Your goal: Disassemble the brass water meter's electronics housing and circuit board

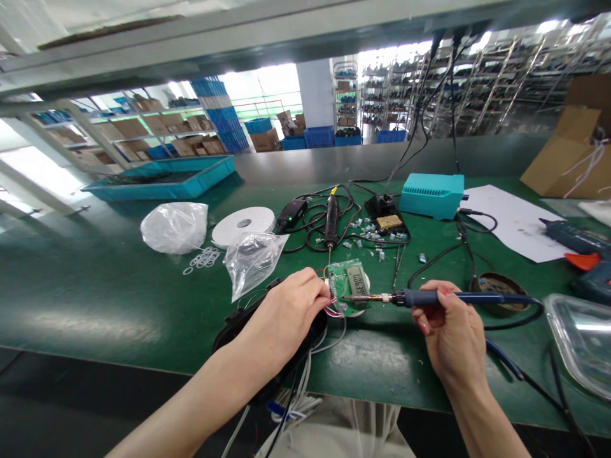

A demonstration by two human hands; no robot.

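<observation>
My left hand (286, 312) is closed on the left edge of a small green circuit board (351, 286) with a grey display, held over a black housing (238, 321). Red and white wires run from the board under that hand. My right hand (451, 331) grips a blue-handled soldering iron (429, 298) like a pen. Its metal tip touches the board near the lower left of the display. The iron's cord trails off to the right.
On the green mat lie a teal soldering station (432, 194), a black iron stand with sponge (389, 219), a black electric screwdriver (331, 222), scattered small parts, two clear plastic bags (174, 226), a white tape roll (243, 226), white paper (513, 219), a round tin (499, 289) and a clear container (582, 337).
</observation>
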